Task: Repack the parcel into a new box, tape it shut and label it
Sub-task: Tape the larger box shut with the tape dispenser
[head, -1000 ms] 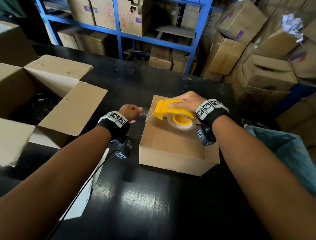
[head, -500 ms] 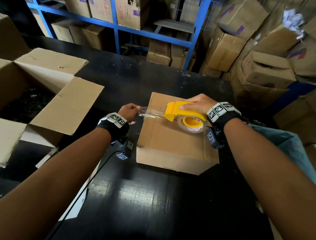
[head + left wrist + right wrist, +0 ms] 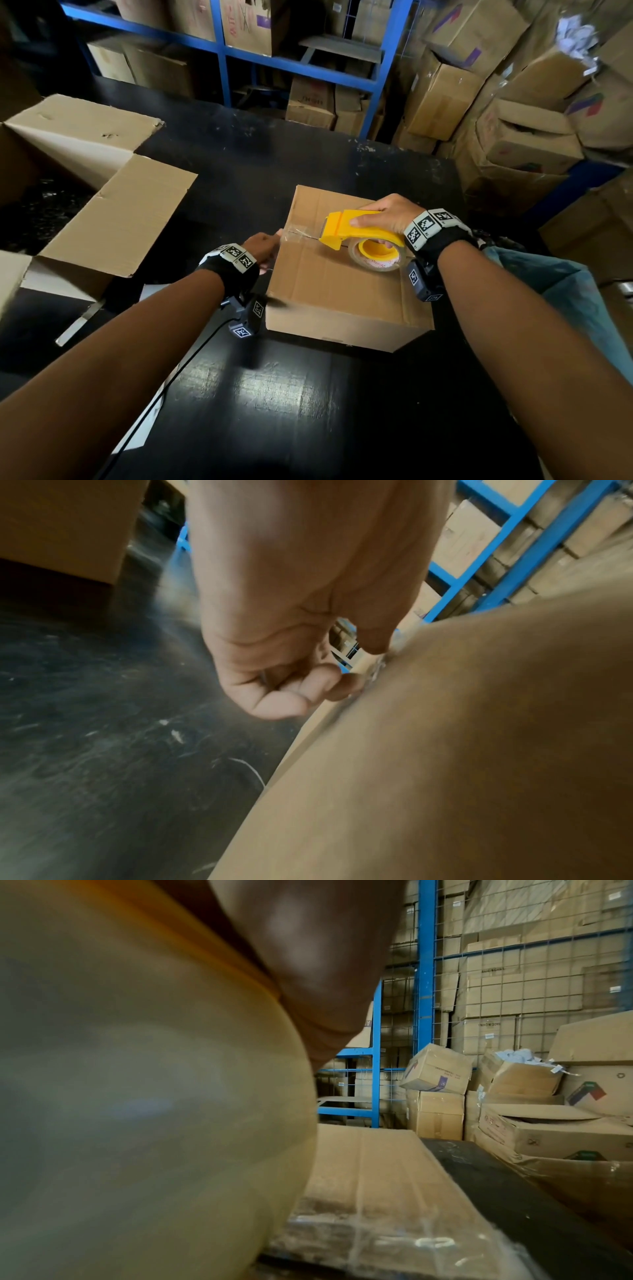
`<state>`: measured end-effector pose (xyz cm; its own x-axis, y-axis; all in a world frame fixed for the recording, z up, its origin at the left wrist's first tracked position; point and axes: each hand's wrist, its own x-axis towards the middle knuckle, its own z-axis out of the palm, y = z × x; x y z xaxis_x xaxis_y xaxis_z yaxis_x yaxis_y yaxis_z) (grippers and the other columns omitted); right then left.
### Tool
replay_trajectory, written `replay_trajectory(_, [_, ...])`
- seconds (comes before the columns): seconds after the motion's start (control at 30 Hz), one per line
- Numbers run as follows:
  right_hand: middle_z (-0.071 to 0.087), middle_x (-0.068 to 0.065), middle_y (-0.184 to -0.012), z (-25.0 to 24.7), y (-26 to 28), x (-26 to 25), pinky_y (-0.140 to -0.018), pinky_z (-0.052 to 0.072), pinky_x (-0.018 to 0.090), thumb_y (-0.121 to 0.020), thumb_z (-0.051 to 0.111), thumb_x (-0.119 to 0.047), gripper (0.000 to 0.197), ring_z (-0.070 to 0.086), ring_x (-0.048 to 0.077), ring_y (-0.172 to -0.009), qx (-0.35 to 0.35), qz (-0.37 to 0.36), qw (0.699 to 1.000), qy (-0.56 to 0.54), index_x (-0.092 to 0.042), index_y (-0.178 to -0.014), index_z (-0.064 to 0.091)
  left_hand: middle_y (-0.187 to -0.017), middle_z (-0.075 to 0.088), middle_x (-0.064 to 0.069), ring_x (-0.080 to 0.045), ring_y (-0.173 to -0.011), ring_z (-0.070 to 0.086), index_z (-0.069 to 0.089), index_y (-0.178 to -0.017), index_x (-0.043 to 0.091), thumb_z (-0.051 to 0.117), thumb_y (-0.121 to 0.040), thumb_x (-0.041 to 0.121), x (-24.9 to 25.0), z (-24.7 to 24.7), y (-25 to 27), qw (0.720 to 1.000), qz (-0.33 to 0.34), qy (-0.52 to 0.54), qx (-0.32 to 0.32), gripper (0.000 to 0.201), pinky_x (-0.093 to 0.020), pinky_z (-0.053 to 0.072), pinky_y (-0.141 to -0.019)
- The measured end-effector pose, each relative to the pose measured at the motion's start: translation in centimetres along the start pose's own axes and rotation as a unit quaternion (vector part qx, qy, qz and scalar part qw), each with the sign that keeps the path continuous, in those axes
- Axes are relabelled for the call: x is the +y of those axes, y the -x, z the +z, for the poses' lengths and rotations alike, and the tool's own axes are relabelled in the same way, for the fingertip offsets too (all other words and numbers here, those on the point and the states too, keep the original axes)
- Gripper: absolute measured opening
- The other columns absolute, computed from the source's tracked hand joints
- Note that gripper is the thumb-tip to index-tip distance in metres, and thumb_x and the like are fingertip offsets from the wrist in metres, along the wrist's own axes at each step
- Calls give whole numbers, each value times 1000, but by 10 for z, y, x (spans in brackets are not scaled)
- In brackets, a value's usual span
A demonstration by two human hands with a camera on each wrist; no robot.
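A small closed cardboard box sits on the black table. My right hand grips the yellow tape dispenser over the box top, its roll resting on the cardboard. Clear tape runs from the dispenser to the box's left edge. There my left hand holds the tape end against the edge. In the left wrist view the thumb presses the tape onto the box, fingers curled. The roll fills the right wrist view.
A large open cardboard box with spread flaps takes up the table's left side. Behind the table stand a blue rack and piled cartons. A blue-grey bag lies at the right. White sheets lie near my left forearm.
The tape end, held in the air left of the box before, now lies on the box's left edge. The dispenser has drawn to the right across the top, and my left hand closed in on the box.
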<state>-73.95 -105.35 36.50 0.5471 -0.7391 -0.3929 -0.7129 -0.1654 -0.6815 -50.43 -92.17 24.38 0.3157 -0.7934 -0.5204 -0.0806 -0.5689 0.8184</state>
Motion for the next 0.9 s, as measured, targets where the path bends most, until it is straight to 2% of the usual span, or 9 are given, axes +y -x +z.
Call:
replay_trajectory(0.1, [68, -4, -83, 1, 0, -4, -42, 46, 18, -73, 77, -48, 50, 62, 13, -63, -8, -3, 1000, 21, -25, -116, 70, -56, 50, -10, -18, -49, 41, 51, -63, 14, 47, -94, 44, -3, 2, 1, 996, 21, -57, 58, 43, -25, 36, -54])
replay_trajectory(0.2, [68, -3, -86, 3, -2, -9, -44, 47, 20, -75, 76, -46, 48, 64, 16, -66, -22, -5, 999, 29, -26, -117, 69, -107, 56, -5, -16, -95, 52, 59, -114, 16, 45, -96, 30, 6, 4, 13, 956, 156, -134, 211, 26, -32, 42, -88])
replay_trajectory(0.3, [67, 1, -84, 5, -6, -14, -44, 48, 24, -81, 72, -39, 39, 64, 20, -64, -38, -12, 998, 49, -21, -116, 69, -142, 44, -11, -25, -132, 39, 47, -137, 8, 38, -99, 29, 17, 9, 31, 893, 324, -284, 131, 43, -33, 24, -111])
replay_trajectory(0.37, [64, 13, -81, 3, -10, -19, -43, 49, 27, -83, 66, -27, 37, 62, 27, -59, -43, 5, 998, 44, -9, -116, 67, -157, 22, -9, -24, -145, 17, 29, -147, 8, 31, -101, 37, 14, 13, 37, 850, 303, -430, 43, 55, -33, 11, -117])
replay_trajectory(0.47, [65, 18, -84, -1, -12, -24, -46, 53, 29, -84, 62, -18, 32, 64, 32, -60, -70, 8, 996, 57, -6, -113, 67, -160, 2, -3, -19, -147, -2, 8, -151, 13, 24, -100, 43, 10, 17, 42, 800, 249, -545, 24, 61, -41, 4, -119])
replay_trajectory(0.57, [68, 1, -103, -6, -12, -14, -74, 54, 24, -86, 65, -25, 29, 65, 20, -85, -95, -29, 993, 62, -28, -115, 69, -160, 5, -5, -20, -147, 2, 9, -151, 11, 20, -100, 40, 12, 27, 48, 768, 234, -593, 70, 59, -44, 3, -119])
replay_trajectory(0.63, [66, 1, -112, -7, -11, -5, -88, 51, 24, -86, 67, -31, 33, 63, 12, -92, -97, -43, 993, 43, -33, -119, 66, -159, 9, -9, -22, -147, 5, 12, -150, 8, 20, -100, 36, 14, 38, 50, 761, 233, -598, 99, 57, -43, 2, -119])
replay_trajectory(0.77, [69, 10, -70, -8, -6, 3, -48, 53, 25, -87, 68, -24, 29, 63, 14, -50, -86, -53, 995, -19, -30, -115, 66, -159, 10, -10, -22, -147, 3, 10, -151, 8, 21, -102, 34, 14, 60, 53, 777, 245, -569, 111, 57, -38, 0, -120])
replay_trajectory(0.9, [67, 11, -66, -9, -5, 2, -43, 49, 25, -85, 69, -27, 29, 61, 19, -50, -83, -98, 992, -1, -26, -114, 69, -160, 6, -5, -20, -147, 2, 2, -152, 16, 19, -100, 45, 12, 60, 54, 790, 252, -551, 96, 62, -36, 0, -120])
